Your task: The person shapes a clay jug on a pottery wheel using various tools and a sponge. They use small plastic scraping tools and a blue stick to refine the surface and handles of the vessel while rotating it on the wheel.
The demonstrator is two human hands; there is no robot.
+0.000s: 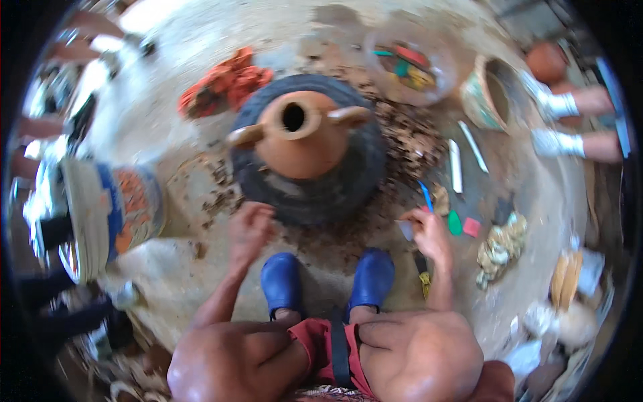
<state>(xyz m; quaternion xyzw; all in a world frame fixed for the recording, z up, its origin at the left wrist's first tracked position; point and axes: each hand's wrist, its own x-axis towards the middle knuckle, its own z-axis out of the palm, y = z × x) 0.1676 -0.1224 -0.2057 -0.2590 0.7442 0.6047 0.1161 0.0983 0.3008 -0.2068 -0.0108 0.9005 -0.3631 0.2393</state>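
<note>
From my remote seat I have the orange-brown clay jar [305, 151] upright on a dark round base [328, 204] on the floor [177, 258], just beyond the person's feet. My left hand [252, 226] is near the base's edge with its fingers loosely curled; blur keeps me from telling whether anything is tucked inside. My right hand [431, 234] is well apart from the jar, thumb and fingers closed in a pinch on what looks like a thin pale-blue piece [406, 230], which I expect to be light and a little flexible. The jar I'd judge fairly heavy for its size, stiff but brittle, and if its clay is damp, soft enough to mark and slick under my fingers. I wouldn't trust the two side handles [246, 137] with its weight, nor squeeze the rim [317, 123]; those look like the fragile spots. I'd spread both palms low around the rounded body, pressing evenly, and watch for loose clay scraps [416, 137] underfoot.
</note>
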